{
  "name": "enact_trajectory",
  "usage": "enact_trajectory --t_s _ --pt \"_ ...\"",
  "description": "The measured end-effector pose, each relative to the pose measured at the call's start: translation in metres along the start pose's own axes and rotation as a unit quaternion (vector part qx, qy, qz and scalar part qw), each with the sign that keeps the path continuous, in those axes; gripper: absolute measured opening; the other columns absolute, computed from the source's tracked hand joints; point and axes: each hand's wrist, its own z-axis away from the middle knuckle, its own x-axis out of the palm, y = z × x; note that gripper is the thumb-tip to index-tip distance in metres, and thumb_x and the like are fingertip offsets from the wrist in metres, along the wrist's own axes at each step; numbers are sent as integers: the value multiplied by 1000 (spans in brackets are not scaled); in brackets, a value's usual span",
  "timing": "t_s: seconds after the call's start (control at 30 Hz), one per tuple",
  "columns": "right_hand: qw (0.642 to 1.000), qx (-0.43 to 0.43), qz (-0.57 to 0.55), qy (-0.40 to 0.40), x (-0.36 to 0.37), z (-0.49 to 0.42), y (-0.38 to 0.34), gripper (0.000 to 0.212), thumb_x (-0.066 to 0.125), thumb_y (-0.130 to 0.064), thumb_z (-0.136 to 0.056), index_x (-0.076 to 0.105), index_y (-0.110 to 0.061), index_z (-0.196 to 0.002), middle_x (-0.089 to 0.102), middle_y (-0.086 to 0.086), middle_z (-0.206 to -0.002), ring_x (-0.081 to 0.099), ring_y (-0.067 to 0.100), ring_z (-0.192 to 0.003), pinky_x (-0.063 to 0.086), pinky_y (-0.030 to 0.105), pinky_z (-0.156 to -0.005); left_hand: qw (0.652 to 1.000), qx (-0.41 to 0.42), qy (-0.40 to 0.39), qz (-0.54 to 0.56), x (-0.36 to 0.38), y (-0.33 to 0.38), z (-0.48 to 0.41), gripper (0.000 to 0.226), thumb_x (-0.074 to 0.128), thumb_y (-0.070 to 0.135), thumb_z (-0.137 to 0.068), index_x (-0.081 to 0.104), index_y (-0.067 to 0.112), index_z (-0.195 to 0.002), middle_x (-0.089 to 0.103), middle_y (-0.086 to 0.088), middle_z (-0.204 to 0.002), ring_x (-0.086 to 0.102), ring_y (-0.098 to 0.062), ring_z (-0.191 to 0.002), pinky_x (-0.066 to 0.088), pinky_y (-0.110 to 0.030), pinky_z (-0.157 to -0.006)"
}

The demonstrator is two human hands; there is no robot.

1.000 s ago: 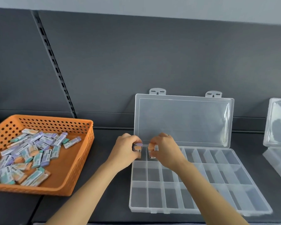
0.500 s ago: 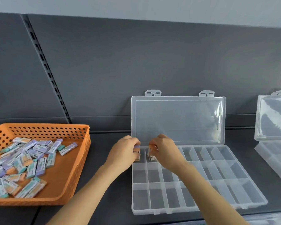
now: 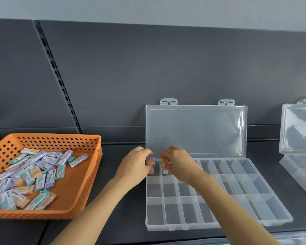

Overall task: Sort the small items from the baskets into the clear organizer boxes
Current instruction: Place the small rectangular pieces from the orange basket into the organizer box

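A clear organizer box (image 3: 219, 225) lies open on the dark shelf, its lid propped upright against the back panel. My left hand (image 3: 134, 167) grips small sleeved erasers (image 3: 150, 164), orange and purple, standing in the back-left compartment. My right hand (image 3: 178, 163) pinches another eraser (image 3: 164, 168) upright in the compartment beside it. An orange perforated basket (image 3: 88, 183) at the left holds several more sleeved erasers (image 3: 34, 175) in purple, teal and orange.
A second clear organizer box (image 3: 300, 167) stands open at the right edge, partly out of frame. A dark back panel with a slotted upright (image 3: 57, 78) rises behind the shelf. The shelf's front edge runs just below the box.
Both hands stay at the back-left compartments with the erasers. The view has shifted slightly, so the box and basket sit a little differently in frame.
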Motion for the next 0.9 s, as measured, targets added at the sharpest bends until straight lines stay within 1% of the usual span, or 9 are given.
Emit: enact_trajectory --t_s 0.2,0.27,0.33,0.47,0.53,0.63,0.73,0.83,0.9 --pt "1000 -1 -25 2 0 0 2 14 61 1 -86 66 -9 -94 56 4 -94 59 20 -78 53 27 -76 1000 -12 -3 6 -4 -1 4 40 64 21 -88 56 22 -127 55 4 -128 55 -12 -112 48 -23 -89" --pt "1000 0 -23 -1 -1 0 2 13 61 -1 -86 66 -10 -94 55 3 -94 58 18 -77 52 24 -75 1000 -12 -3 7 -6 0 5 42 65 22 -88 54 22 -129 53 4 -130 54 -12 -114 49 -25 -91" --pt "1000 7 -21 -5 -4 0 1 13 62 -6 -88 66 -10 -99 56 4 -98 60 22 -81 52 25 -77 1000 -8 -2 8 -10 2 6 44 65 22 -88 53 22 -131 52 4 -132 52 -12 -116 48 -26 -94" --pt "999 13 -34 -3 -18 -1 -10 41 64 -16 -90 55 -17 -130 57 4 -123 61 22 -105 50 25 -89 1000 5 11 9 -29 4 11 48 65 24 -88 50 23 -134 50 6 -133 50 -11 -119 46 -27 -96" --pt "999 9 -49 -1 -27 -5 -22 49 67 -16 -88 52 -20 -134 55 2 -129 59 20 -111 49 26 -92 1000 8 25 4 -44 0 15 48 65 26 -87 50 25 -133 49 8 -133 49 -9 -119 46 -27 -96" --pt "997 -30 -65 15 -37 -11 -46 47 68 -20 -87 54 -21 -131 57 2 -127 59 19 -108 50 26 -91 999 2 52 -13 -73 -14 25 47 65 32 -86 51 28 -131 48 11 -130 47 -7 -118 40 -23 -94" --pt "992 -80 -93 23 -43 -19 -77 45 67 -18 -87 55 -17 -130 58 3 -123 57 16 -108 45 20 -89 997 -20 67 -23 -102 -36 40 49 65 36 -86 51 28 -132 46 14 -132 45 -5 -118 35 -19 -92" --pt "985 -131 -110 16 -42 -31 -112 46 67 -18 -87 55 -16 -131 59 2 -124 55 14 -113 41 18 -93 996 -50 71 -33 -125 -63 57 49 65 37 -84 52 29 -131 46 15 -134 46 -3 -115 37 -18 -91" --pt "981 -162 -107 7 -36 -40 -134 44 67 -17 -87 56 -15 -130 60 1 -123 53 13 -113 38 14 -89 994 -69 71 -45 -138 -82 68 49 65 39 -85 52 27 -131 47 13 -135 46 -4 -119 37 -18 -93"
